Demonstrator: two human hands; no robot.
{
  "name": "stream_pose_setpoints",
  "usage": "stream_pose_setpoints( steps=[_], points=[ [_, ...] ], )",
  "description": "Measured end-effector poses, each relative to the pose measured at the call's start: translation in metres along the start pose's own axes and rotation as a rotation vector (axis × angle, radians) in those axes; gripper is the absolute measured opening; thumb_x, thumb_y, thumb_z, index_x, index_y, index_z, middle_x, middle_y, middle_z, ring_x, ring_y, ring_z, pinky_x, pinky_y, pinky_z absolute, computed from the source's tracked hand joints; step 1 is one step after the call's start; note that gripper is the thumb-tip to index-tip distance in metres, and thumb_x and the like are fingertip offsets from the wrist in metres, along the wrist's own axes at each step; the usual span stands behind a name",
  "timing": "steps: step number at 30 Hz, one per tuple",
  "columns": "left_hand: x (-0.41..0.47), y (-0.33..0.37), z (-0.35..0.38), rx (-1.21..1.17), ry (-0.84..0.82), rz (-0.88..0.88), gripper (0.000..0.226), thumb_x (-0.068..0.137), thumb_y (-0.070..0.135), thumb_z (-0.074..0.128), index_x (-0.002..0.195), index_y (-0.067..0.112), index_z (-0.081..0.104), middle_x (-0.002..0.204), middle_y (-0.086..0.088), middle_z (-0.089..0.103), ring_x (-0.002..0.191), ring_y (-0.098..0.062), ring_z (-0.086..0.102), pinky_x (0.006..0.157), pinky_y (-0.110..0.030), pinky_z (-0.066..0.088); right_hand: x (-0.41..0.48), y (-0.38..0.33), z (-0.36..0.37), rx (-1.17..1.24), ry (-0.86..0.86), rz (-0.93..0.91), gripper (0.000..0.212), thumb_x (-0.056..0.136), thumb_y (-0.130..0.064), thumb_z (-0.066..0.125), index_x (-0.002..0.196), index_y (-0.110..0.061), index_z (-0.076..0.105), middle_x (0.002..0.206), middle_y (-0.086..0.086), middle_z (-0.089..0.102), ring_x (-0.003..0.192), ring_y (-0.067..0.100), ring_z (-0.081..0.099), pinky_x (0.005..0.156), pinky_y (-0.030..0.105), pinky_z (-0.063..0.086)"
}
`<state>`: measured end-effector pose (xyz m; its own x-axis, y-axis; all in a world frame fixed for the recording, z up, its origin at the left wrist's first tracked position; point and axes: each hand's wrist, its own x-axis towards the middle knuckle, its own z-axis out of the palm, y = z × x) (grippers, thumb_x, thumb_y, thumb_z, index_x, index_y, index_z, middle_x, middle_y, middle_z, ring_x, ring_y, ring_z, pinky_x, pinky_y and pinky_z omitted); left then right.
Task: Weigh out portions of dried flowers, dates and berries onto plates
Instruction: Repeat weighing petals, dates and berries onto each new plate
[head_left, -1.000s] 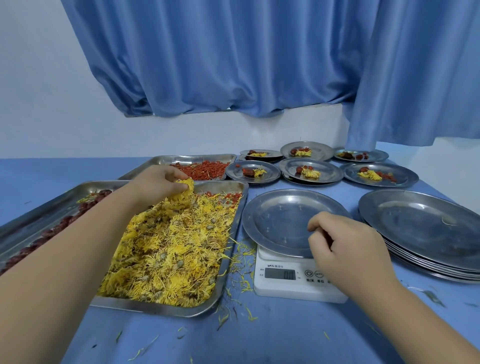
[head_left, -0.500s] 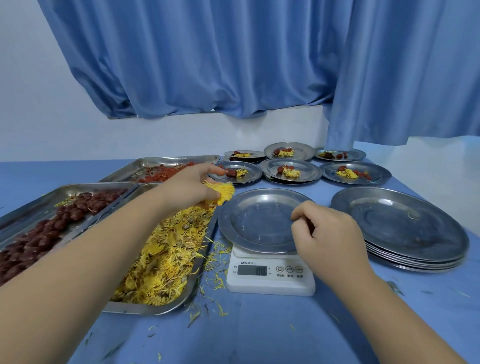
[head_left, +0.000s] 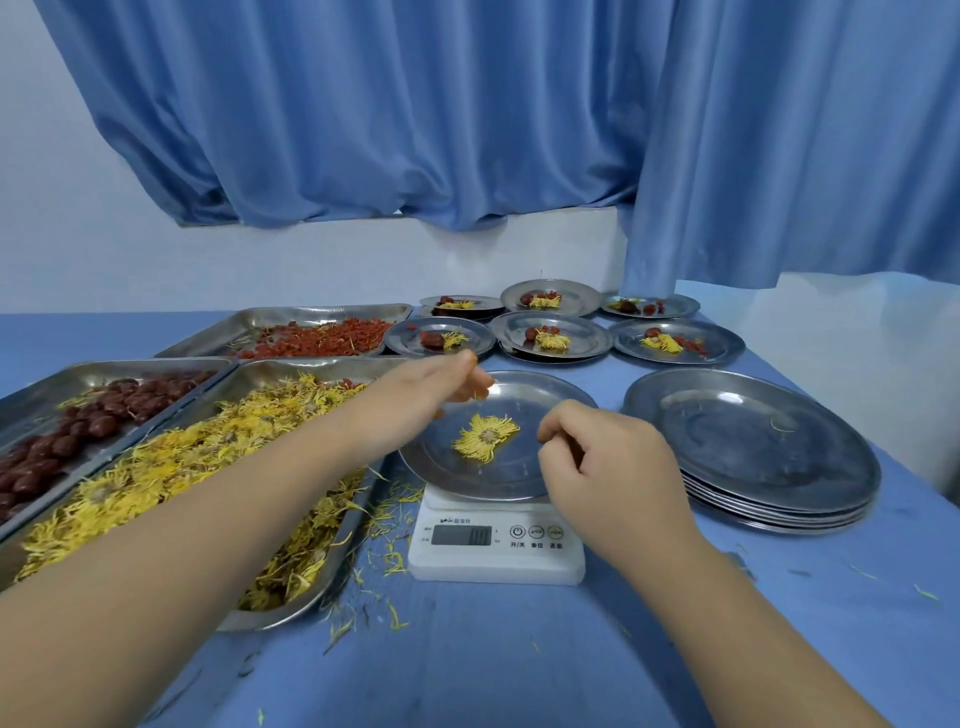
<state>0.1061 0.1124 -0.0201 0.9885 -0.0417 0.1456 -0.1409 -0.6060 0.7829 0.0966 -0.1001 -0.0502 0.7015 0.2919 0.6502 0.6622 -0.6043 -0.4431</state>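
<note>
A table (head_left: 467, 670) draped in blue cloth is carrying everything. Three metal trays are lying on its left side: the flower tray (head_left: 270, 619) nearest, the date tray (head_left: 36, 397) beside it at the left edge, and the berry tray (head_left: 291, 314) farther back. A white scale (head_left: 493, 564) is sitting in the middle, with a stack of plates (head_left: 753, 447) to its right and filled plates (head_left: 727, 340) at the far side. Loose petals (head_left: 389, 560) are lying between the flower tray and the scale.
</note>
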Motion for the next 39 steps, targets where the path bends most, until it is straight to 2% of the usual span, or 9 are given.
stream_pose_setpoints(
  steps=[7,14,18,21,24,26,29,33,39],
  points=[
    [-0.029,-0.011,-0.034,0.005,0.11,0.083,0.025,0.085,0.055,0.049,0.098,0.046,0.069,0.101,0.02,0.071,0.095,0.001,0.067,0.082,-0.031,0.05,-0.009,-0.032,0.011,0.052,0.0,-0.163,0.017,0.074,-0.012,0.049,0.075,-0.016,0.066,0.059,-0.008,0.058,0.056,0.012,0.05,0.047,0.033,0.044],
    [-0.055,-0.066,-0.102,0.103,0.291,-0.057,0.017,0.096,0.037,0.053,0.1,0.047,0.067,0.1,0.026,0.07,0.088,0.006,0.066,0.077,-0.027,0.051,0.009,-0.086,0.052,0.01,-0.087,-0.257,0.024,0.081,-0.017,0.047,0.096,-0.019,0.065,0.078,-0.006,0.061,0.07,0.018,0.056,0.056,0.035,0.047],
    [-0.066,-0.101,-0.161,0.093,0.43,-0.2,0.018,0.096,0.04,0.052,0.1,0.039,0.069,0.094,0.009,0.074,0.087,-0.012,0.068,0.079,-0.032,0.05,0.02,-0.103,0.08,-0.073,-0.167,-0.283,0.021,0.084,-0.019,0.049,0.101,-0.021,0.06,0.092,-0.006,0.057,0.081,0.015,0.055,0.058,0.03,0.045],
    [-0.076,-0.124,-0.206,0.111,0.563,-0.261,0.026,0.096,0.045,0.048,0.097,0.035,0.071,0.091,0.009,0.074,0.082,-0.014,0.069,0.07,-0.03,0.052,0.016,-0.108,0.093,-0.086,-0.196,-0.3,0.022,0.079,-0.016,0.053,0.097,-0.017,0.065,0.085,-0.004,0.057,0.074,0.015,0.056,0.052,0.023,0.039],
    [-0.08,-0.151,-0.238,0.087,0.648,-0.326,0.028,0.094,0.043,0.048,0.095,0.027,0.071,0.098,0.0,0.073,0.091,-0.032,0.067,0.083,-0.047,0.055,0.012,-0.107,0.101,-0.085,-0.201,-0.329,0.021,0.077,-0.016,0.053,0.094,-0.017,0.066,0.082,-0.005,0.057,0.071,0.012,0.054,0.052,0.022,0.045],
    [-0.079,-0.172,-0.248,0.204,0.635,-0.411,0.029,0.096,0.042,0.049,0.099,0.021,0.068,0.096,-0.007,0.07,0.084,-0.039,0.063,0.08,-0.046,0.052,0.01,-0.107,0.105,-0.064,-0.195,-0.347,0.022,0.078,-0.016,0.051,0.093,-0.016,0.067,0.081,-0.005,0.057,0.07,0.013,0.053,0.054,0.025,0.047],
    [-0.071,-0.196,-0.248,0.419,0.484,-0.495,0.021,0.099,0.027,0.048,0.109,0.021,0.066,0.092,-0.01,0.07,0.069,-0.024,0.062,0.068,-0.034,0.051,0.009,-0.105,0.109,-0.068,-0.197,-0.366,0.023,0.081,-0.019,0.046,0.091,-0.016,0.066,0.082,-0.004,0.057,0.071,0.013,0.053,0.055,0.029,0.048],
    [-0.056,-0.218,-0.245,0.625,0.285,-0.565,0.037,0.097,0.008,0.045,0.128,0.015,0.063,0.137,-0.009,0.057,0.122,-0.027,0.053,0.107,-0.04,0.036,0.009,-0.101,0.111,-0.051,-0.149,-0.374,0.023,0.082,-0.019,0.046,0.091,-0.016,0.067,0.08,-0.004,0.058,0.07,0.013,0.053,0.055,0.029,0.048],
    [-0.045,-0.235,-0.244,0.733,0.254,-0.625,0.046,0.087,-0.001,0.045,0.123,0.018,0.066,0.13,-0.008,0.062,0.117,-0.028,0.055,0.103,-0.04,0.042,0.011,-0.096,0.113,-0.05,-0.111,-0.366,0.024,0.083,-0.02,0.046,0.09,-0.016,0.069,0.08,-0.005,0.058,0.071,0.012,0.055,0.056,0.027,0.048]
  ],
)
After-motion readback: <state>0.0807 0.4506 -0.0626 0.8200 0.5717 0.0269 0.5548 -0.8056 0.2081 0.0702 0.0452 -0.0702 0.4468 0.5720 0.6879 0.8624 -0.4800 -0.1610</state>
